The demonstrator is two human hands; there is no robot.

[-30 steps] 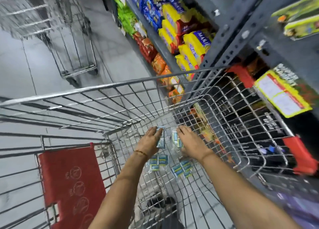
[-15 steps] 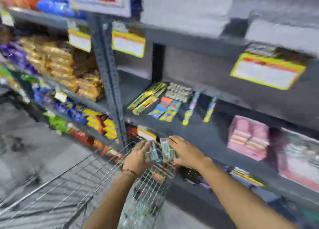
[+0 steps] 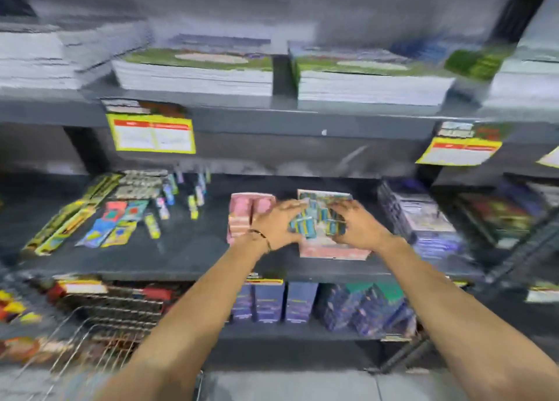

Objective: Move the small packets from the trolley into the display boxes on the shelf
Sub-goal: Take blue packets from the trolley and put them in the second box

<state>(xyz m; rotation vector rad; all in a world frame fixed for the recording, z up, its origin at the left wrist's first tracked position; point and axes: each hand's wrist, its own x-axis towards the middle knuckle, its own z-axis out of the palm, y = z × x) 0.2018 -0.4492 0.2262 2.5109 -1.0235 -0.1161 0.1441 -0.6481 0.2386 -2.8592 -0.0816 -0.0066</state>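
Note:
Both my hands reach over the middle shelf (image 3: 187, 258), a dark grey board. My left hand (image 3: 276, 225) and my right hand (image 3: 355, 226) each grip a bunch of small blue-and-white packets (image 3: 305, 226), held close together above an open pink display box (image 3: 329, 251). More packets of the same kind show inside that box. A second pink display box (image 3: 242, 216) stands just left of my left hand. The trolley's wire rim (image 3: 81, 343) is blurred at the bottom left. The whole frame is smeared by motion.
Flat coloured packs and small tubes (image 3: 121, 216) lie on the left of the shelf. Dark purple packs (image 3: 423, 219) sit right of the box. Stacks of notebooks (image 3: 193, 77) fill the shelf above, with yellow price tags (image 3: 152, 133) hanging below. Blue boxes (image 3: 269, 302) stand underneath.
My hands lifted packets out of the trolley, carried them up and right, and now hold them over the pink display box. The view swung from the trolley to the shelf.

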